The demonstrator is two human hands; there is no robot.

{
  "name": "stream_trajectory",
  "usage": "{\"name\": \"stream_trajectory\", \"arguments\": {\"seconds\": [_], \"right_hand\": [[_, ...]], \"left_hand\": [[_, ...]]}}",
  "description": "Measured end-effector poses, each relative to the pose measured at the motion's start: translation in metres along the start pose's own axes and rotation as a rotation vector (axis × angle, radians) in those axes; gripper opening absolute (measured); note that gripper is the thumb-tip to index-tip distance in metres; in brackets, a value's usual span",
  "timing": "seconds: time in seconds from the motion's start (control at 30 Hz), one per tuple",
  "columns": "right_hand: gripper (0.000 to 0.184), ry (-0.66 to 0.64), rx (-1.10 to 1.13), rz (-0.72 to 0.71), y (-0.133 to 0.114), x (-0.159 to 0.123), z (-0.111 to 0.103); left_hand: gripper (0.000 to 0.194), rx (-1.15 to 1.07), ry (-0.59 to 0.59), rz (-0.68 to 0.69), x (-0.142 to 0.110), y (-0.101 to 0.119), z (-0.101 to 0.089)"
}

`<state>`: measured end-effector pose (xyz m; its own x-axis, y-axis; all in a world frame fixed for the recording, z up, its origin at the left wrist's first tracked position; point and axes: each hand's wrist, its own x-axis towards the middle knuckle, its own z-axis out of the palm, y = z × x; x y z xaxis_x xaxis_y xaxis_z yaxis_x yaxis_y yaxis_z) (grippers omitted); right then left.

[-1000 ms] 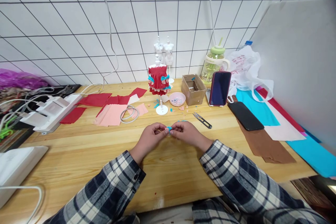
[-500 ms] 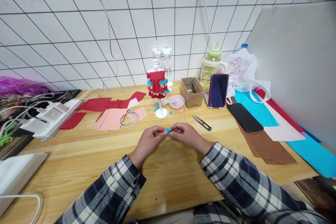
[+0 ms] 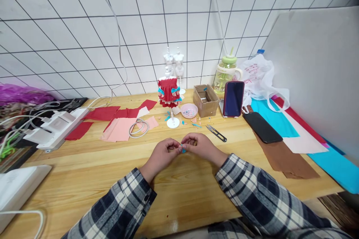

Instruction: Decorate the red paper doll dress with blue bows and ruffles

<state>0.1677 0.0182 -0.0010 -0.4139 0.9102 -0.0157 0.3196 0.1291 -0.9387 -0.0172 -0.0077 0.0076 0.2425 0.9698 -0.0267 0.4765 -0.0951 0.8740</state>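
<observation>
One small blue fabric piece [image 3: 184, 150], held at the grip itself, partly hidden by fingers: left hand [image 3: 165, 153] and right hand [image 3: 200, 145] nearly meet, thumb and fingertips of each pinched together on it; whether it touches the wooden table [image 3: 168, 194] cannot be told. One dress form [image 3: 173, 122], white, upright, straight beyond the grip, wearing a red dress [image 3: 169, 91] with blue bows. One pink bowl [image 3: 189, 116] of small beads, beyond the grip, just right of the form's base. One cardboard box [image 3: 209, 109], open-topped, beyond and right of the grip. One pair of thread snips [image 3: 220, 135], dark-handled, lying near the grip on its right, blades pointing away from the person. One phone [image 3: 233, 99], propped upright, farther beyond on the right; one black phone [image 3: 263, 127], flat, well right of the grip, partly over brown fabric [image 3: 286, 160]. Pink fabric [image 3: 119, 129] and red fabric [image 3: 102, 113], lying beyond and left of the grip.
</observation>
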Motion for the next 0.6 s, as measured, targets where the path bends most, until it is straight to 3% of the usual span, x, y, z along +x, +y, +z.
{"name": "stream_trajectory", "arguments": {"seconds": [0.17,0.3,0.43,0.53,0.6], "right_hand": [[0.006,0.073,-0.198,-0.089,-0.005,-0.002,-0.002],[0.002,0.210,-0.554,-0.257,-0.011,-0.007,-0.005],[0.002,0.152,-0.759,-0.257,-0.013,-0.011,0.000],[0.016,0.078,-0.653,-0.169,-0.013,-0.012,0.000],[0.016,0.071,-0.557,-0.119,-0.012,-0.011,-0.004]], "left_hand": [[0.020,0.029,0.060,0.038,0.000,-0.002,0.003],[0.032,0.078,0.203,0.109,0.003,-0.002,-0.007],[0.028,0.383,0.345,0.163,0.013,-0.010,-0.039],[0.026,0.690,0.411,0.171,0.018,-0.023,-0.073],[0.027,0.837,0.442,0.080,0.016,-0.032,-0.094]]}}
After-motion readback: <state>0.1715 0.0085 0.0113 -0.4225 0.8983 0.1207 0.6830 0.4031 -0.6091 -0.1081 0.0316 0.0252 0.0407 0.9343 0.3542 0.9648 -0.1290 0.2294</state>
